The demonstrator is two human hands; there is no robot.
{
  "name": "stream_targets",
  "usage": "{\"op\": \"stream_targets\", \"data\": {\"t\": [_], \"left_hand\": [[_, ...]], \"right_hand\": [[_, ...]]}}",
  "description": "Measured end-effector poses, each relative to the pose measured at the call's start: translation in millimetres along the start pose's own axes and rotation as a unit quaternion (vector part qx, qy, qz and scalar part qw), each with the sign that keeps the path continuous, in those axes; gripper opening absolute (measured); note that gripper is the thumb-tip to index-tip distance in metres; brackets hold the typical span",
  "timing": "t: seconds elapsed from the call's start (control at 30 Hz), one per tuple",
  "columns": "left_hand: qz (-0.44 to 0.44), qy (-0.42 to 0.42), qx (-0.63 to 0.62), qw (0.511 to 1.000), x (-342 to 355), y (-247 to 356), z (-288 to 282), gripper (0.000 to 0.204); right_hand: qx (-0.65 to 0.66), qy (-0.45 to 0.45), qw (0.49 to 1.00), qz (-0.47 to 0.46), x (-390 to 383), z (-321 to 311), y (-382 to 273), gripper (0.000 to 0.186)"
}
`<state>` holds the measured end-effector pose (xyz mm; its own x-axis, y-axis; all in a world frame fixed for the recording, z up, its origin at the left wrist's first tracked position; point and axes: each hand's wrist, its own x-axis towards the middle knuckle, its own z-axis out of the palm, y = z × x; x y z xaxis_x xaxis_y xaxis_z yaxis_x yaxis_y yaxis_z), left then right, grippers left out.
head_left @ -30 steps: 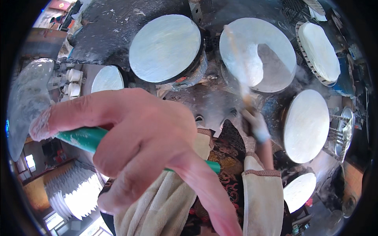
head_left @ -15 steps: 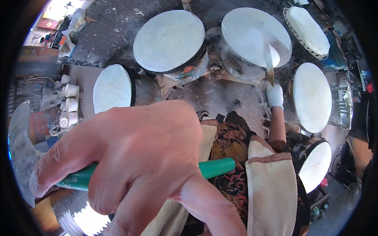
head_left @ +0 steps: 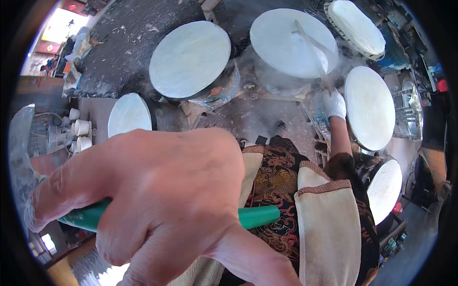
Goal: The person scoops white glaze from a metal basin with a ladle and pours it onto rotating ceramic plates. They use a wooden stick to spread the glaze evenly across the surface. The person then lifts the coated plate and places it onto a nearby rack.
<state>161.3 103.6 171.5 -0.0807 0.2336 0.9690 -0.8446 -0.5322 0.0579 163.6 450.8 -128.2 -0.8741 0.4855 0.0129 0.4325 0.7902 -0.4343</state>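
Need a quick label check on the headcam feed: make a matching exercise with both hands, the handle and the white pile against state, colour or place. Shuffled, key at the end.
Column 1
1. Left hand
2. Right hand
3. Handle
4. White pile

Column 2
A. Green
B. At the upper right of the view
C. Bare, close to the camera
D. In a white glove

Right pairs
1-C, 2-D, 3-A, 4-B
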Motion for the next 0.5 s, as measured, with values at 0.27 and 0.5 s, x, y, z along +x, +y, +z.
{"op": "stream_targets", "data": {"t": [0.27,0.5], "left_hand": [[0.036,0.052,0.001,0.998,3.0,8.3,-42.9,0.043],[0.098,0.343,0.198,0.913,-34.6,49.0,-91.1,0.045]], "right_hand": [[0.007,-0.036,0.999,-0.03,-53.8,20.5,-36.5,0.038],[0.035,0.088,0.995,-0.04,2.2,-17.1,13.9,0.041]]}}
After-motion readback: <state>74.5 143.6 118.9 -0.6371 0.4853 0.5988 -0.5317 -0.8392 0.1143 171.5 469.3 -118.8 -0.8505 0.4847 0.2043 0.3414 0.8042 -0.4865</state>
